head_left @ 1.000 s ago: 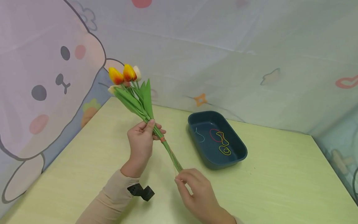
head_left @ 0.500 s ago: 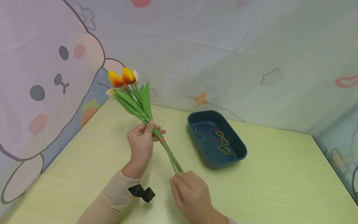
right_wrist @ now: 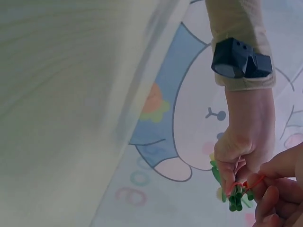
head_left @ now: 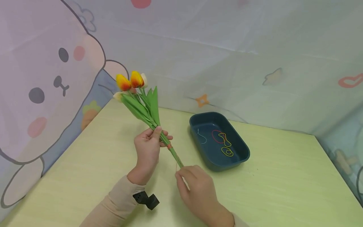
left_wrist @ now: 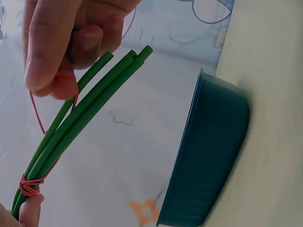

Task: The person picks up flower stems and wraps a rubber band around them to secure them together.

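A bunch of artificial tulips (head_left: 151, 116), with orange-yellow and pale heads, is held tilted above the table. My left hand (head_left: 147, 149) grips its green stems just below the leaves. A red rubber band (left_wrist: 31, 185) is wound around the stems beside the left fingers. From that winding a loop stretches toward the stem ends, where my right hand (head_left: 199, 189) pinches it between thumb and fingers. In the left wrist view the right hand (left_wrist: 61, 47) is beside the cut stem ends (left_wrist: 120, 61), one stem standing apart from the others. The right wrist view shows the stems (right_wrist: 236, 198) end-on.
A dark blue tray (head_left: 207, 160) stands right of the bunch, holding red, yellow and light blue rubber bands (head_left: 227, 151). The pale table (head_left: 283, 176) extends to the right. A printed cloth (head_left: 227, 63) hangs behind. A black wrist camera (head_left: 146, 200) sits on the left sleeve.
The left hand and bunch have shifted slightly right and down. The right hand went down-left, then back up, still pinching the band. Stems that looked spread half a second ago now look closer together.
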`<action>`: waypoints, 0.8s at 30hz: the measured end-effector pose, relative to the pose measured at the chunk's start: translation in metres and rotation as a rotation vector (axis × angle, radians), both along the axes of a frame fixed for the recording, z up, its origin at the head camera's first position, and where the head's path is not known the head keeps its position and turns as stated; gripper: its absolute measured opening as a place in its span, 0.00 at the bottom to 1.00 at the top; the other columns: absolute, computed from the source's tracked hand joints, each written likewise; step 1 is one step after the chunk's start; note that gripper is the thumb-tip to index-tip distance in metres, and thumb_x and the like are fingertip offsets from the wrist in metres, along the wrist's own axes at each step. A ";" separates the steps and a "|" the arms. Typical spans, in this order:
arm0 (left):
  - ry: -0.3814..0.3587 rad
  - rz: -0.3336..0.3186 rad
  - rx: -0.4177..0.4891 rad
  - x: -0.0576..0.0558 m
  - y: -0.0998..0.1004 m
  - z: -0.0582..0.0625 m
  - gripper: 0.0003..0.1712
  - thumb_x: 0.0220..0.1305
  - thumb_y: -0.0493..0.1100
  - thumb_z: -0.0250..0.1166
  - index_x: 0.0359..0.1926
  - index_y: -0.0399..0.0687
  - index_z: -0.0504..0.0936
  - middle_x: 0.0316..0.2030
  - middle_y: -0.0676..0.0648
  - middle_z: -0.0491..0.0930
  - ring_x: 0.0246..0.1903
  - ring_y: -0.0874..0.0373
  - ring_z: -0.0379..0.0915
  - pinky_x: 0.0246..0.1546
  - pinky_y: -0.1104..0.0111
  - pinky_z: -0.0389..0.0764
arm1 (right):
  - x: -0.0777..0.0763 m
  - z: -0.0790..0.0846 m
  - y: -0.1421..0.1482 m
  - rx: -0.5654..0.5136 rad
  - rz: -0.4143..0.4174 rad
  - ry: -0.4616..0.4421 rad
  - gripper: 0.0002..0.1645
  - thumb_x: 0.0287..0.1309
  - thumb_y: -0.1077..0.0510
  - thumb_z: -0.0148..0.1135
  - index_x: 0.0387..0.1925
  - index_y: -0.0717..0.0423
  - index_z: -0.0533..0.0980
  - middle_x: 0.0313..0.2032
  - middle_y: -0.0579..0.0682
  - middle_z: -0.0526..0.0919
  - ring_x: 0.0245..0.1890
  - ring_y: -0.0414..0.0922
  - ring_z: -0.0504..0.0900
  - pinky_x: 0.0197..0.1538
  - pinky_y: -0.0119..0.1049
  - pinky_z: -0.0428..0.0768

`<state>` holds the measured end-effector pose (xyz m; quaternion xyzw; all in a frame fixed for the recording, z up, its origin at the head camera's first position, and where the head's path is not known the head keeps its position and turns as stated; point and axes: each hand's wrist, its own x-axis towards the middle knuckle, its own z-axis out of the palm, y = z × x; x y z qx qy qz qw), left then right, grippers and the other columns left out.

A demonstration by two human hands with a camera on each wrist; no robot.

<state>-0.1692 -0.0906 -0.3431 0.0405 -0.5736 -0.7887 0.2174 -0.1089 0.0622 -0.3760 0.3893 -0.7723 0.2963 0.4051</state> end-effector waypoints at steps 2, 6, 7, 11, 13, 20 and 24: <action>0.007 -0.014 -0.006 0.001 0.001 0.000 0.15 0.69 0.34 0.58 0.35 0.20 0.80 0.21 0.49 0.82 0.21 0.62 0.83 0.20 0.73 0.83 | -0.003 0.001 0.002 -0.023 0.027 -0.036 0.06 0.59 0.64 0.61 0.28 0.58 0.82 0.27 0.47 0.83 0.27 0.41 0.80 0.31 0.27 0.80; 0.039 -0.055 -0.019 0.002 0.004 0.000 0.13 0.68 0.33 0.58 0.35 0.20 0.80 0.20 0.51 0.82 0.20 0.61 0.82 0.19 0.67 0.84 | -0.007 0.004 0.005 -0.058 0.073 -0.091 0.04 0.57 0.65 0.63 0.28 0.59 0.81 0.27 0.47 0.83 0.25 0.40 0.78 0.29 0.23 0.76; 0.044 -0.062 -0.023 0.003 0.005 0.001 0.13 0.68 0.32 0.58 0.35 0.20 0.79 0.20 0.52 0.81 0.20 0.61 0.82 0.19 0.67 0.84 | -0.008 0.005 0.005 -0.065 0.081 -0.101 0.04 0.57 0.65 0.64 0.28 0.60 0.81 0.27 0.47 0.83 0.25 0.40 0.78 0.29 0.22 0.76; 0.043 -0.089 -0.054 0.005 0.008 0.002 0.12 0.68 0.31 0.58 0.35 0.21 0.80 0.20 0.50 0.81 0.20 0.61 0.82 0.18 0.68 0.83 | -0.010 0.007 0.007 -0.081 0.104 -0.133 0.03 0.56 0.66 0.65 0.27 0.61 0.81 0.27 0.48 0.83 0.27 0.41 0.80 0.29 0.22 0.78; 0.029 -0.102 -0.078 0.006 0.009 0.002 0.11 0.68 0.32 0.58 0.34 0.22 0.80 0.20 0.50 0.82 0.20 0.62 0.82 0.19 0.69 0.84 | -0.011 0.007 0.008 -0.082 0.103 -0.146 0.03 0.55 0.67 0.65 0.27 0.62 0.81 0.27 0.48 0.84 0.28 0.41 0.81 0.29 0.22 0.79; -0.009 -0.185 -0.116 0.007 0.011 0.000 0.12 0.68 0.31 0.58 0.33 0.22 0.80 0.21 0.49 0.81 0.20 0.61 0.82 0.20 0.67 0.84 | -0.016 0.009 0.013 -0.088 0.107 -0.181 0.03 0.54 0.68 0.66 0.27 0.59 0.80 0.28 0.48 0.82 0.27 0.42 0.78 0.29 0.23 0.77; -0.042 -0.259 -0.153 0.007 0.012 -0.002 0.13 0.68 0.32 0.57 0.32 0.21 0.80 0.21 0.45 0.82 0.20 0.61 0.82 0.21 0.68 0.85 | -0.018 0.010 0.017 -0.082 0.105 -0.225 0.03 0.52 0.68 0.67 0.27 0.58 0.81 0.28 0.47 0.82 0.26 0.40 0.77 0.27 0.22 0.74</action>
